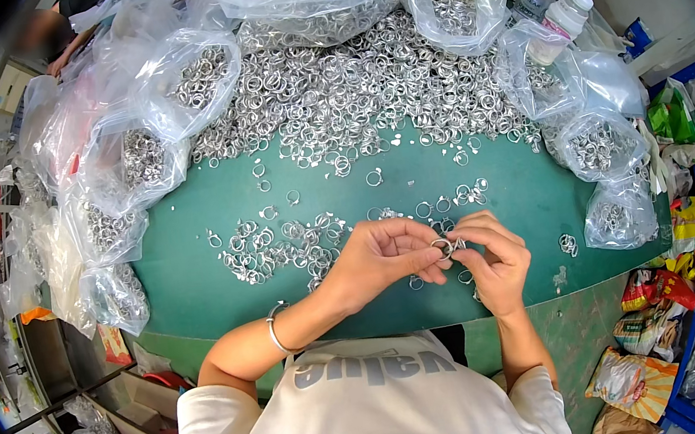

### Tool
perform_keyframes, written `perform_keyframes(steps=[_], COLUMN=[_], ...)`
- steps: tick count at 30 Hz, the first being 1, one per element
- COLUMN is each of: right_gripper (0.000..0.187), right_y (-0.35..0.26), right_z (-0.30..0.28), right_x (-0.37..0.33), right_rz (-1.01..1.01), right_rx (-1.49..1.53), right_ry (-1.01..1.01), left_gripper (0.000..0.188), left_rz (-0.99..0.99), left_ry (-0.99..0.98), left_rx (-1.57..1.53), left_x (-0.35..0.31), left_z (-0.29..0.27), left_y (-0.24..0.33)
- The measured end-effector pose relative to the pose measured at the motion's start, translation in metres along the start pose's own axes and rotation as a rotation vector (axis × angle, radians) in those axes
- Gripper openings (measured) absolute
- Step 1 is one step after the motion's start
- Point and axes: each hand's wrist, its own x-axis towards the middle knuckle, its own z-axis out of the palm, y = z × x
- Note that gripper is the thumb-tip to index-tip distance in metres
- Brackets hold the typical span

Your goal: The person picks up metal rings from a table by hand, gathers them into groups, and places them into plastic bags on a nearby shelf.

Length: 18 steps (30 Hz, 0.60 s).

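Close together over the front of the green table, my two hands meet at a few small silver rings. My left hand pinches a silver ring between thumb and fingers. Touching it from the other side, my right hand has its thumb and fingertips closed on another ring. Loose rings lie scattered to the left of my hands, and more sit beneath and beyond them. A large heap of silver rings covers the back of the table.
Open clear plastic bags of rings line the left, with others on the right. White bottles stand at the back right. A small ring cluster lies right of my hands. Another person's arm shows at the far left.
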Motion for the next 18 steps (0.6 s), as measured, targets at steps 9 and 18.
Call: perform_keyframes(steps=[9,18], right_gripper=[0.016,0.012], right_y=[-0.0058,-0.0080], right_z=[0.0028,0.0030], right_x=[0.0004,-0.0009], right_rz=[-0.026,-0.009], right_rx=[0.015,0.038], right_ry=[-0.041,-0.081], left_gripper=[0.010,0.010], left_rz=[0.172,0.148], left_ry=[0.072,0.079], left_rx=[0.137,0.087], left_x=[-0.0084,-0.0071], left_z=[0.0079,0.0060], left_y=[-0.0019,-0.0027])
